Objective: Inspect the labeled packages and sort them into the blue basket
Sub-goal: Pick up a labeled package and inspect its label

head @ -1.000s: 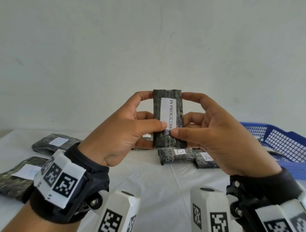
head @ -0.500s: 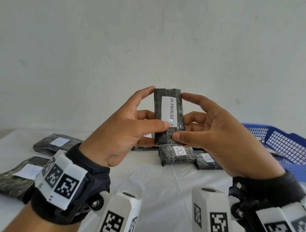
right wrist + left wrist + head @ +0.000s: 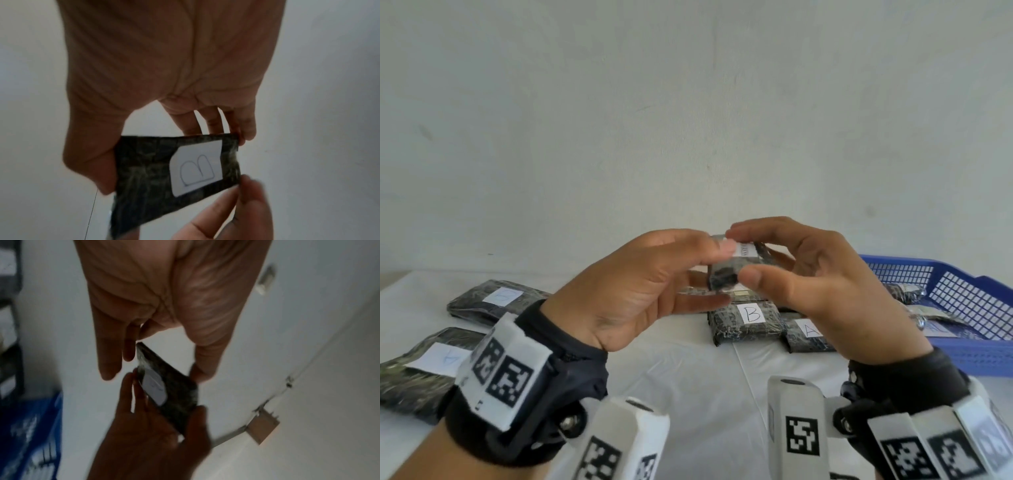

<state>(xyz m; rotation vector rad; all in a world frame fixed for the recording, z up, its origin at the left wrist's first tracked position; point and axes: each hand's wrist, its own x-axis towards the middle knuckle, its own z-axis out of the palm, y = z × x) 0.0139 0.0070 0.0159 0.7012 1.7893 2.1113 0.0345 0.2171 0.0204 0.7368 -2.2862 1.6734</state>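
Note:
Both hands hold one dark wrapped package [image 3: 736,270] in the air over the middle of the table, tipped nearly flat. My left hand [image 3: 688,274] pinches its left end, thumb on the top label. My right hand [image 3: 774,260] grips the right end between thumb and fingers. In the right wrist view the package [image 3: 156,172] shows an underside label with a hand-drawn B. The left wrist view shows the package [image 3: 174,391] edge-on between the two hands. The blue basket [image 3: 914,262] stands at the right with a few wrapped packages [image 3: 904,291] in it.
On the white-covered table [image 3: 688,377] below the hands lie a package labeled B [image 3: 743,322] and one labeled A [image 3: 808,335]. Two larger labeled packages [image 3: 493,301] [image 3: 417,370] lie at the left. A pale wall stands right behind the table.
The package stood upright with its IN PROGRESS label facing me. It has since been tipped over towards flat and lowered, with both hands still on it.

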